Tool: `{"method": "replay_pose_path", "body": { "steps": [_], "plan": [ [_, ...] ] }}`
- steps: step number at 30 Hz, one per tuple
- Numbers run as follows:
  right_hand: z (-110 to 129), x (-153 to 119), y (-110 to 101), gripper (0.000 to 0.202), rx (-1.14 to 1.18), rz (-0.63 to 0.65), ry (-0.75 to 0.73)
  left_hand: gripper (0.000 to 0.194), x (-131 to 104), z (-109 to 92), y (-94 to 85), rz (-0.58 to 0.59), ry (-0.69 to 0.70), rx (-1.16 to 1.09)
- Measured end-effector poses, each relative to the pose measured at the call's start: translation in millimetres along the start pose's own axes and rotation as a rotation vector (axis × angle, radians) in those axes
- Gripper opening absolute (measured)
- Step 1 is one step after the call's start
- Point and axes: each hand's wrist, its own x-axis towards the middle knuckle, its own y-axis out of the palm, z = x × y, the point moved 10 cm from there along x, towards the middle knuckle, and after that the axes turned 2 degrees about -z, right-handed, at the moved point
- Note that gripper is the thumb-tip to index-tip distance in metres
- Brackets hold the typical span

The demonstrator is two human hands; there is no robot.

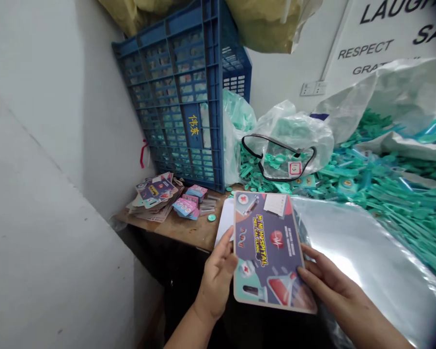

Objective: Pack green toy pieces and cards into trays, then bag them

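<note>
A printed card (271,252) marked "Mini Hospital Medical Clinic" is held up in front of me, tilted, over the table's front edge. My left hand (220,274) pinches its left edge, and my right hand (325,278) grips its right edge with thumb on the front. Behind the card, a white sheet (224,220) shows at the left; what else lies under it is hidden. Clear plastic bags (334,237) spread flat to the right, close to my right hand.
A pile of similar cards (156,194) and small pink-blue boxes (189,206) lie left on the wooden table (167,230). A blue crate (174,97) stands behind. Heaped green plastic pieces (403,194) and a clear bag with black trim (287,140) fill the back right. The white wall (58,194) bounds the left.
</note>
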Motion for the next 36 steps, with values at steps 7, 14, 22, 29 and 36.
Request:
{"method": "replay_pose_path", "body": {
  "steps": [7, 14, 22, 29, 36],
  "plan": [
    [-8, -7, 4, 0.053, -0.101, -0.039, -0.076, 0.048, -6, -14, 18.7, 0.028, 0.046, 0.213],
    [-11, -9, 12, 0.063, -0.146, -0.014, -0.083, 0.038, -15, -19, 28.0, 0.077, 0.017, 0.407],
    [-9, 5, 0, 0.089, -0.030, 0.070, 0.033, 0.032, -14, -8, -35.5, -0.359, -0.075, 0.536],
    [20, 57, 0, 0.081, -0.227, -0.003, -0.098, 0.033, -19, -14, -91.5, -0.530, -0.041, 0.607],
    [-13, 94, 14, 0.060, -0.588, 0.045, -0.166, 0.038, -29, 3, -121.2, -0.547, -0.100, 0.664]
  ]
}}
